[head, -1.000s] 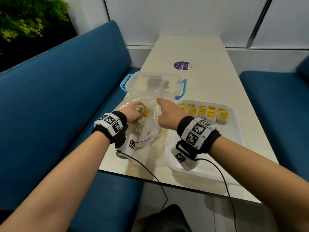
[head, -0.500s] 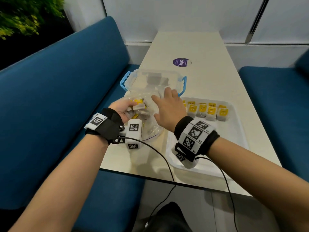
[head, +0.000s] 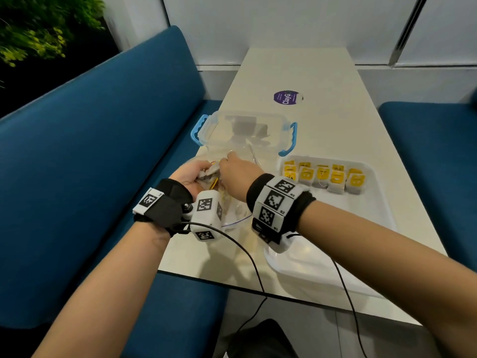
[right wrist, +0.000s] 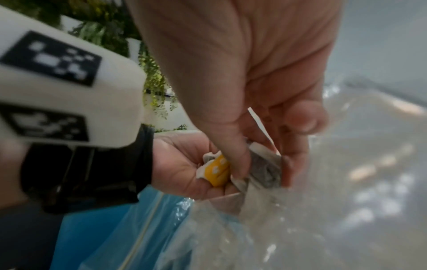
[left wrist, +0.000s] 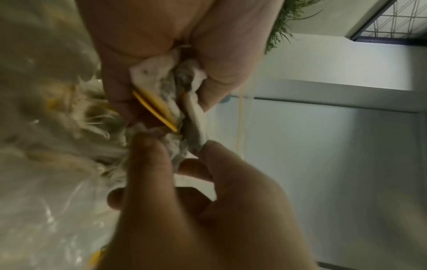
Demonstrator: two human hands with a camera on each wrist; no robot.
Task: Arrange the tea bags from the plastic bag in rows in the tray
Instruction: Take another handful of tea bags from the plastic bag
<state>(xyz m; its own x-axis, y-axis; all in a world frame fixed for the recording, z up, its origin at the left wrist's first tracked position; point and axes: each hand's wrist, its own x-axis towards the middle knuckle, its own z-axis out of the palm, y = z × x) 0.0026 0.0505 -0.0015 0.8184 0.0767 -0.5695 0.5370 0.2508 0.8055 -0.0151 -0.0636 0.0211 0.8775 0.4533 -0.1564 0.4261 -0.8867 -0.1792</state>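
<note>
A person sits at a narrow white table [head: 322, 73] between blue benches, sorting tea bags. A white tray [head: 371, 228] sits at the table's near right edge. Along the tray's far edge is one row of tea bags with yellow tags [head: 324, 177], roughly five wide and seemingly two deep; the exact count is hard to read. The rest of the tray is bare, so the job looks barely begun, with most rows left to lay.

At the near left edge lies a clear plastic bag [head: 232, 215], where more tea bags show faintly through the film in the left wrist view. Beyond the bag stands a clear lidded container with blue handles [head: 204, 125].

The left hand [head: 191, 174], palm up above the bag, has its fingers curled round a small bunch of tea bags [left wrist: 166, 102]. The right hand [head: 237, 174] reaches across, thumb and fingertips [right wrist: 240, 164] pinching one bag from that bunch. Its likely next stop is the tray.
</note>
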